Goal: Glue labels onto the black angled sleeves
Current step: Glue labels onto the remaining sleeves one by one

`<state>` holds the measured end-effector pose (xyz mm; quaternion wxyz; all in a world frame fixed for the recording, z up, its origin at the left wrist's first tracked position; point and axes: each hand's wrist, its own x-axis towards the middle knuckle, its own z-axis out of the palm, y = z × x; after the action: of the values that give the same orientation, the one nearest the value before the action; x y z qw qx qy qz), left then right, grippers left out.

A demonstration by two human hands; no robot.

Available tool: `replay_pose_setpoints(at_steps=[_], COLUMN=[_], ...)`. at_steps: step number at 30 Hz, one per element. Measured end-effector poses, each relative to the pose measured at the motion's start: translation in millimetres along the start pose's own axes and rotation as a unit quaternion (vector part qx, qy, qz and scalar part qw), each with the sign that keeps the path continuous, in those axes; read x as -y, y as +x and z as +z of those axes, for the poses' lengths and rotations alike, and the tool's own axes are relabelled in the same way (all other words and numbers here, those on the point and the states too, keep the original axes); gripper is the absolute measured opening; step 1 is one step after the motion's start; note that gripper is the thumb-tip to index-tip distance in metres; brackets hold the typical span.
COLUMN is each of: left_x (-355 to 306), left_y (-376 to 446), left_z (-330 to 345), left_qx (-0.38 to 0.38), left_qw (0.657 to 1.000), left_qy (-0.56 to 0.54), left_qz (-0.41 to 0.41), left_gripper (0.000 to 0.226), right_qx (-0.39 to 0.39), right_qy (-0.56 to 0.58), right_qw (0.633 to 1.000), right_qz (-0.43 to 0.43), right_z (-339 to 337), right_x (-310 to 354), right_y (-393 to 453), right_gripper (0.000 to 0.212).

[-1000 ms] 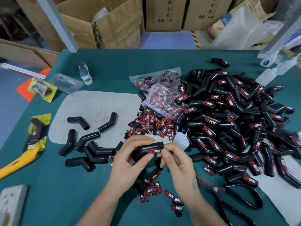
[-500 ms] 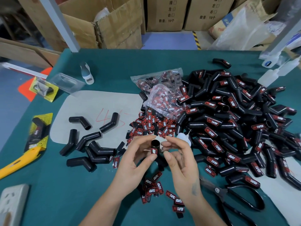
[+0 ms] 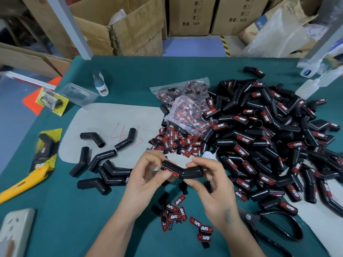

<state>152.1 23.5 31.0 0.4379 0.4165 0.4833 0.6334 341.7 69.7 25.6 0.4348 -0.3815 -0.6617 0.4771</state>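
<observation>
I hold one black angled sleeve sideways above the green table. My left hand grips its left end, thumb pressed on a red and black label there. My right hand pinches its right end. Several bare sleeves lie to the left on a grey sheet. A big heap of labelled sleeves fills the right side. Loose labels lie behind my hands, and more loose labels lie under my wrists.
Black scissors lie at the right front. A yellow utility knife and a white power strip sit at the left. A small glue bottle stands at the back; clear bags of labels lie mid-table. Cardboard boxes stand behind.
The sleeve was turned from end-on to lying sideways between both hands, its bend now showing. My left thumb stays over the label.
</observation>
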Motion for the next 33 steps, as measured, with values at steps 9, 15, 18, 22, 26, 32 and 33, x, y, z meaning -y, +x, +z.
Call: replay_pose_setpoints(at_steps=[9, 15, 18, 22, 26, 32, 33], left_x=[-3.8, -3.8, -2.6, -4.0, -4.0, -4.8, -5.0], left_y=[-2.9, -6.0, -7.4, -9.6, -12.6, -13.1, -12.9], left_z=[3.5, 4.6, 2.8, 4.9, 4.7, 8.2, 8.8], left_qx=[0.056, 0.017, 0.001, -0.011, -0.020, -0.021, -0.024], left_qw=[0.998, 0.999, 0.998, 0.992, 0.981, 0.975, 0.978], left_qy=[0.036, 0.011, 0.002, 0.059, 0.102, 0.134, 0.129], left_qz=[-0.014, 0.030, 0.055, 0.115, 0.164, 0.174, 0.160], left_gripper=[0.023, 0.013, 0.003, 0.005, 0.010, 0.012, 0.009], right_qx=[0.028, -0.059, -0.126, -0.044, 0.001, -0.027, -0.023], right_qy=[-0.035, -0.083, -0.128, -0.310, -0.432, -0.461, -0.467], right_qw=[0.997, 0.983, 0.980, 0.947, 0.899, 0.884, 0.881], right_qz=[-0.066, -0.151, -0.091, 0.070, 0.079, 0.074, 0.072], right_z=[-6.6, -27.9, -53.1, -61.3, -46.1, -39.0, -37.9], right_x=[6.5, 12.6, 9.7, -1.8, -9.9, -10.9, -10.4], right_y=[0.5, 9.3, 14.5, 22.6, 22.6, 23.3, 23.4], right_gripper=[0.058, 0.043, 0.052, 0.057, 0.050, 0.026, 0.026])
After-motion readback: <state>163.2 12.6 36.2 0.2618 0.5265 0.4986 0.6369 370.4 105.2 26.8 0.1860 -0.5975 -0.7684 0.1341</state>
